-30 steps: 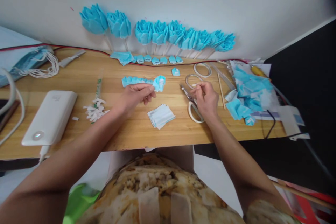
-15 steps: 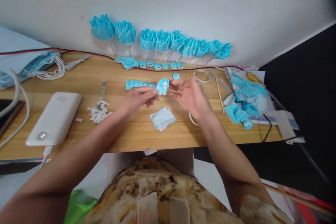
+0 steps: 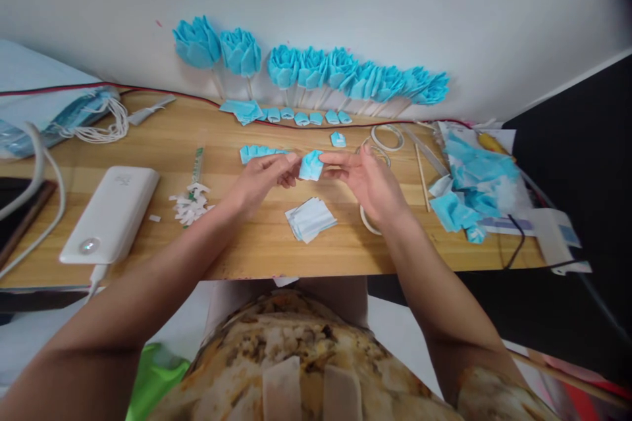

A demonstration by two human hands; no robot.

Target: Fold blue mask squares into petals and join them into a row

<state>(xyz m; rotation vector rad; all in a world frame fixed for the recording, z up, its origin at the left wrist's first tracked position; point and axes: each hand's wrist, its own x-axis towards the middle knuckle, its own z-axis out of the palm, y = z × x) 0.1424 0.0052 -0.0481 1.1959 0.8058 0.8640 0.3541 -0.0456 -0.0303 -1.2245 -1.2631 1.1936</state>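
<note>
A small folded blue paper piece (image 3: pixel 311 165) is held between both hands just above the wooden table (image 3: pixel 247 250). My left hand (image 3: pixel 264 177) pinches its left side, and my right hand (image 3: pixel 370 181) pinches its right side with fingertips. A strip of joined blue folded pieces (image 3: pixel 259 152) lies on the table just behind my left hand. A stack of cut white-blue paper squares (image 3: pixel 310 218) lies below the hands. Scissors lie partly hidden under my right hand, with one handle loop (image 3: pixel 366 222) showing.
Blue paper flowers on sticks (image 3: pixel 316 69) lean on the wall, small blue folded pieces (image 3: pixel 306 118) in a row before them. Tape rings (image 3: pixel 386 137), a wooden stick (image 3: pixel 421 177) and blue paper scraps (image 3: pixel 469 177) lie right. A white power bank (image 3: pixel 111 214) and white paper shreds (image 3: pixel 190 204) lie left.
My right hand left the scissors and came over to the blue piece. My left hand lifted that piece slightly to the right, and now both hands pinch it.
</note>
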